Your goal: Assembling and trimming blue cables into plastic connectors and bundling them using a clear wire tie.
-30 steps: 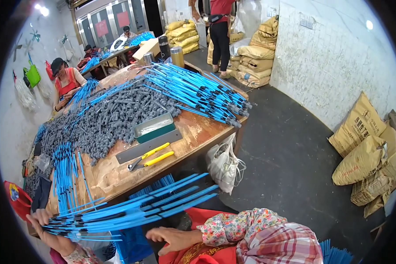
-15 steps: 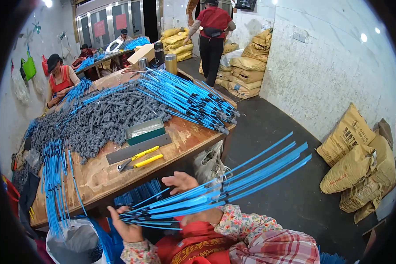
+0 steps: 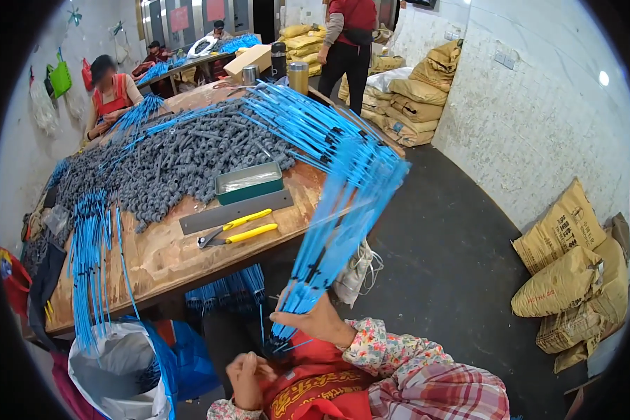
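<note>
Right now, your right hand point(image 3: 320, 323) is wrapped around the near end of a bundle of long, thin, blue plastic-looking strips with black bands point(image 3: 322, 259), thumb across the front. The bundle slants up and away to the right, off the near edge of the brown wooden tabletop point(image 3: 161, 262); its far end is blurred and, from this view, overlaps a thick pile of similar blue strips point(image 3: 294, 119) at the tabletop's far right. Whether the two touch, you can't tell from here.

Your left hand point(image 3: 247, 381) sits just left of the bundle's near end, fingers loosely curled; nothing shows in it, but you can't tell whether it pinches something hidden.

The bundle should feel light, springy rather than stiff, and smooth enough for single strips to slide against each other. The long free end will likely whip and fan out, so your hold is best kept around the gathered near end, by the black bands, firm without kinking the strips.

Left of the bundle on the tabletop lie yellow-handled metal pliers point(image 3: 253, 218), a flat grey bar point(image 3: 234, 211) and a dark green rectangular tray point(image 3: 259, 190).
</note>
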The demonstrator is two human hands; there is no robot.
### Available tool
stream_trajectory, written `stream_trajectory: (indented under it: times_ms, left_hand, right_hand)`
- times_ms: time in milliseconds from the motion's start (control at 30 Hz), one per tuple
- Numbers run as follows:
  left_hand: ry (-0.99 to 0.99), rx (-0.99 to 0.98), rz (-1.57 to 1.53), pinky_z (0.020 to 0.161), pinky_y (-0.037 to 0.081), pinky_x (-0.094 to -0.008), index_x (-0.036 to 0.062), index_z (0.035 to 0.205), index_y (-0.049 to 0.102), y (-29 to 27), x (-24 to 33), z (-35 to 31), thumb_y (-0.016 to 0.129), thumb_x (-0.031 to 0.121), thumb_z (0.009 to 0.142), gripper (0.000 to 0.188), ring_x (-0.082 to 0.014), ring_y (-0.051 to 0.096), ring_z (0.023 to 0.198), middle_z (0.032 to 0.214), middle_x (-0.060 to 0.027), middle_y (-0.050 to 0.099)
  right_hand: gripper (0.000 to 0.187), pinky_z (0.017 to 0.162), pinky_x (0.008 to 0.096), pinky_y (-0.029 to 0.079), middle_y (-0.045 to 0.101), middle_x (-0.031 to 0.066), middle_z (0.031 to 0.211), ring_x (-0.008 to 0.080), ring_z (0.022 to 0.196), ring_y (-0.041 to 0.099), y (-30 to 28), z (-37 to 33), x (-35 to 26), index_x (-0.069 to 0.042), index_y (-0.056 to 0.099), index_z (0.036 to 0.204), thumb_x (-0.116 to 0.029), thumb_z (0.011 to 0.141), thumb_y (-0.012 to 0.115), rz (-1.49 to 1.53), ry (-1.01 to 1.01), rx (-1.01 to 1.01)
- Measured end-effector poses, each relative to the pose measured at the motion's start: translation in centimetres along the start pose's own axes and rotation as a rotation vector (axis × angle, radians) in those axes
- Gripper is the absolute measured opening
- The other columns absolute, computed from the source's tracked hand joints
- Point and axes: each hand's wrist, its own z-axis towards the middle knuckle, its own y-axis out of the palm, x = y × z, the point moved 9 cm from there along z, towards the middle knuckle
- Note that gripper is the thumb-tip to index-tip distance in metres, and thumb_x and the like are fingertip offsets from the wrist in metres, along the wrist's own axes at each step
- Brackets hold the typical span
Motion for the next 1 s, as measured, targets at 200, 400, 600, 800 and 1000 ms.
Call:
stream_trajectory:
  times_ms: [200,400,600,800,1000]
  left_hand:
    - [0.924,0.388,0.501,0.078,0.047,-0.0276,-0.001,0.113,0.047,6.0,9.1,-3.2,0.074,0.023,0.074,0.053,-0.0173,0.057,0.095,0.105,-0.0109,0.056]
    - [0.874,0.243,0.341,0.078,0.047,-0.0265,-0.0009,0.118,0.044,7.2,9.6,-1.5,0.073,0.016,0.075,0.054,-0.0144,0.057,0.091,0.104,-0.0077,0.055]
    - [0.865,0.288,0.464,0.072,0.046,-0.0244,-0.0023,0.108,0.052,6.1,10.5,-0.5,0.07,0.012,0.078,0.037,-0.0113,0.057,0.082,0.089,-0.0032,0.059]
    - [0.908,0.267,0.293,0.068,0.044,-0.0225,-0.0023,0.094,0.057,4.8,11.4,-0.5,0.067,0.012,0.08,0.022,-0.0086,0.055,0.076,0.08,-0.0016,0.059]
    - [1.025,0.31,0.455,0.071,0.045,-0.0265,-0.0004,0.098,0.057,4.2,13.3,-1.6,0.062,0.023,0.086,0.027,-0.0128,0.056,0.076,0.083,-0.0033,0.059]
  right_hand:
    - [0.037,0.059,0.0311,0.047,0.06,0.01,0.074,0.0206,0.062,0.059,5.3,-0.7,3.2,-0.002,0.057,0.083,-0.029,0.071,0.078,-0.274,-0.054,-0.034]
    - [0.044,0.061,0.0362,0.044,0.055,0.012,0.073,0.0262,0.064,0.053,6.7,0.6,3.4,-0.003,0.056,0.083,-0.04,0.071,0.075,-0.42,0.001,-0.169]
    - [0.049,0.07,0.0375,0.041,0.052,0.0133,0.08,0.0284,0.08,0.05,7.7,1.4,3.7,-0.004,0.055,0.091,-0.045,0.073,0.073,-0.381,0.001,-0.337]
    - [0.053,0.072,0.0383,0.04,0.052,0.0139,0.084,0.0305,0.084,0.049,8.2,2.8,2.0,-0.003,0.053,0.095,-0.046,0.073,0.072,-0.407,-0.105,-0.441]
    - [0.058,0.078,0.0424,0.04,0.053,0.0167,0.089,0.0348,0.087,0.05,9.4,2.8,0.2,0.0,0.05,0.102,-0.044,0.072,0.073,-0.392,-0.083,-0.513]
